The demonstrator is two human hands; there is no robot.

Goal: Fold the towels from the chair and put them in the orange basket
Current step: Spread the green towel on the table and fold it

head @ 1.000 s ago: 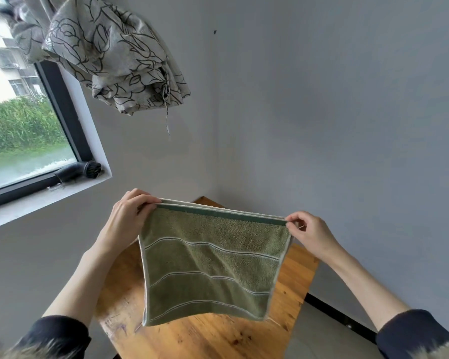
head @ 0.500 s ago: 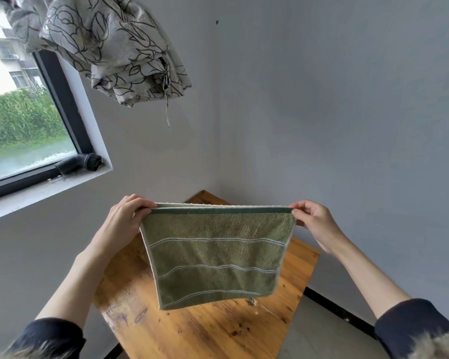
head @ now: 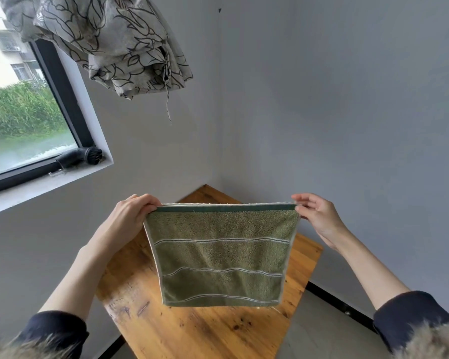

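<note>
- One towel in play: green striped towel (head: 222, 257) held up in the air over the desk (head: 192, 330), not touching it. Top edge looks doubled (pale layer behind the dark band), so my read is it's already folded once; at least one more fold to go.
- Desk: wooden, pushed into the wall corner, bare wood showing below and around the hanging towel. No folded stack visible on it.
- Curtain (head: 109, 45): bunched patterned fabric up by the window (head: 23, 120); not part of the job.
- Left hand (head: 132, 216): pinching the towel's top-left corner, fingers curled over the edge.
- Right hand (head: 316, 216): pinching the top-right corner between thumb and fingertips, other fingers loosely spread. Top edge pulled taut and level between both hands.
- Brush attachment (head: 79, 156) on the sill, irrelevant.
- Not in view: chair, orange basket, any other towels. Can't tell how many are done or left. This one: folding unfinished, basket drop not yet done.
</note>
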